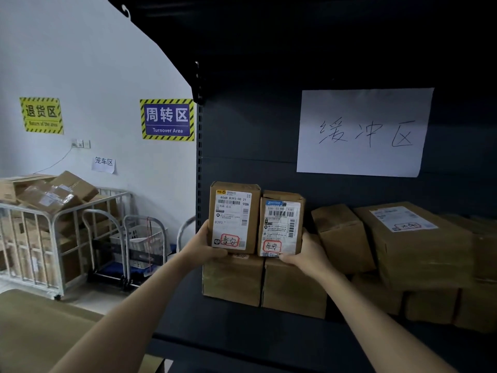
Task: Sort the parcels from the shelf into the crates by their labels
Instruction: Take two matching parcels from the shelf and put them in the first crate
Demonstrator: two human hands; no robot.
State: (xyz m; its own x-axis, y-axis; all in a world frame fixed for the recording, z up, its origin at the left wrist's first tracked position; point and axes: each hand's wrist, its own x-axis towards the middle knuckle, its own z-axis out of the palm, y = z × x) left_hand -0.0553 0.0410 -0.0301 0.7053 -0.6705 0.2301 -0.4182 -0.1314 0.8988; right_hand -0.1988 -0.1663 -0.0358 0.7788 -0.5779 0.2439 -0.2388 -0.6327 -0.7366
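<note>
Two small brown cardboard parcels stand upright side by side in front of the dark shelf (242,332), label sides facing me. My left hand (207,244) grips the lower left edge of the left parcel (233,217). My right hand (305,254) grips the lower right corner of the right parcel (281,224). Both white labels carry a red-outlined handwritten mark near the bottom. Beneath them two larger brown boxes (265,282) rest on the shelf. No crates are in view.
More brown parcels (398,246) are stacked on the shelf at the right, under a white handwritten paper sign (363,131). At the left stand a metal cage cart (48,232) full of boxes and a trolley with a white basket (139,240). A tan surface (40,332) lies at the lower left.
</note>
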